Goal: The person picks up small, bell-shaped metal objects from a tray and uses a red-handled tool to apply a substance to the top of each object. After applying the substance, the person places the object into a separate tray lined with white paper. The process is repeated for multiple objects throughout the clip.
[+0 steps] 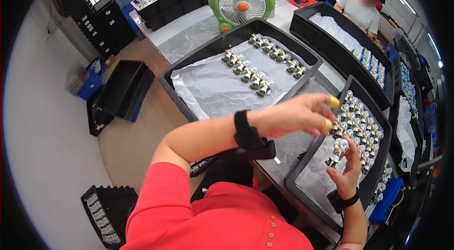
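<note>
My right hand is over the right-hand black tray, thumb and fingers around a small figurine with a pale round head and dark base. Just above it my left hand reaches across from the left, its fingers apart and nothing between them; two of its fingertips wear yellow finger cots. Rows of similar figurines stand packed in the far part of that tray. In the middle black tray, more figurines stand in short rows on white sheeting.
A green animal-shaped fan stands behind the middle tray. Farther right is a long black tray with figurines, and a person in white sits beyond it. Black crates rest on the floor at left.
</note>
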